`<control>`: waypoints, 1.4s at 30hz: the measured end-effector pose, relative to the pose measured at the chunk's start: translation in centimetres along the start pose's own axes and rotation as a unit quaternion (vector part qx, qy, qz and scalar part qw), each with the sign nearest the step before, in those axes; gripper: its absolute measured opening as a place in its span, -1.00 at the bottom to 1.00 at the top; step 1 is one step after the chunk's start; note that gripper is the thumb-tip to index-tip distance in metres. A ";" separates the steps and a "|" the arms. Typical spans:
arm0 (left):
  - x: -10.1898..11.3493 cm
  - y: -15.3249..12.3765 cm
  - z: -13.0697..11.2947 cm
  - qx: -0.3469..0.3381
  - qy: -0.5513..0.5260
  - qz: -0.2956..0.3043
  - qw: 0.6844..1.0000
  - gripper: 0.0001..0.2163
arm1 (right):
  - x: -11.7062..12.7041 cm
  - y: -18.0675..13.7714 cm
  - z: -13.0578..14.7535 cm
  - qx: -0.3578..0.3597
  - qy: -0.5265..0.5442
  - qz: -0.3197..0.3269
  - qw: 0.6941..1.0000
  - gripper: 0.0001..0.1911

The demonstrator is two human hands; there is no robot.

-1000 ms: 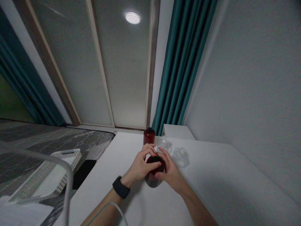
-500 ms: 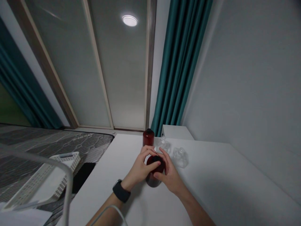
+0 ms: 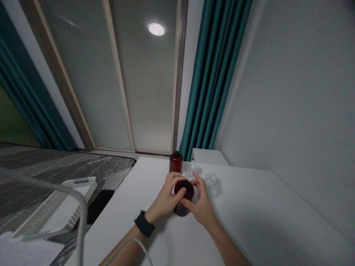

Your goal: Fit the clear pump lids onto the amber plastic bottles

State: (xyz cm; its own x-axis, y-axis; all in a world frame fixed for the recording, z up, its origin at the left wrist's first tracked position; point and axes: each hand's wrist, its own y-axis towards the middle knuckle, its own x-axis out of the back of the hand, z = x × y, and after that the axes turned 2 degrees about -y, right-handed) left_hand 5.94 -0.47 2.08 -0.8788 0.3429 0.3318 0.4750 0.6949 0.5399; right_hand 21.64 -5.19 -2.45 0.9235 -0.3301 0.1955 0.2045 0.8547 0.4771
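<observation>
A dark red bottle [image 3: 181, 210] with a black top [image 3: 185, 183] stands upright on the white table. My left hand [image 3: 168, 194] is curled around its upper left side, with the thumb lying across the shoulder by the top. From the right, my right hand [image 3: 202, 205] holds the same bottle loosely. Its thumb presses on the front, while the fingertips bend in near the far rim, the index finger raised. Just behind stands a second dark red bottle [image 3: 175, 162] with a black top, its lower part hidden by my left fingers.
Crumpled clear plastic [image 3: 213, 185] lies right of my hands, with another clear piece [image 3: 192, 169] behind them. A white perforated basket [image 3: 50, 210] and a black flat item [image 3: 100, 203] are at the left. A pale curved bar [image 3: 82, 221] crosses the near left.
My right fingers have loosened and lifted slightly at the bottle's far side. My left hand stays around the bottle. The view has shifted a little.
</observation>
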 end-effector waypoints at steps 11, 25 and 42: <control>2.5 0.3 -0.1 -0.017 -0.026 0.047 0.998 -0.85 | 0.6 0.4 -0.3 0.036 0.051 0.108 0.992 -0.38; 4.4 1.9 0.4 0.069 0.070 -0.080 0.992 -0.78 | -0.1 0.1 -0.2 0.049 -0.074 0.011 0.996 -0.60; 7.8 0.0 1.4 0.014 0.021 -0.021 0.999 -0.84 | -4.0 -2.5 -0.6 -0.032 -0.059 0.107 0.992 -0.28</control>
State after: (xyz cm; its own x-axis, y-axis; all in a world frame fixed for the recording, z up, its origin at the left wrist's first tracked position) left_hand -0.95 3.11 3.60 -0.8950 0.2874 0.3411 0.4359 0.7256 0.5324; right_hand 17.61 -5.78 -5.00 0.9041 -0.1793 0.3880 0.0312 0.9330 0.3585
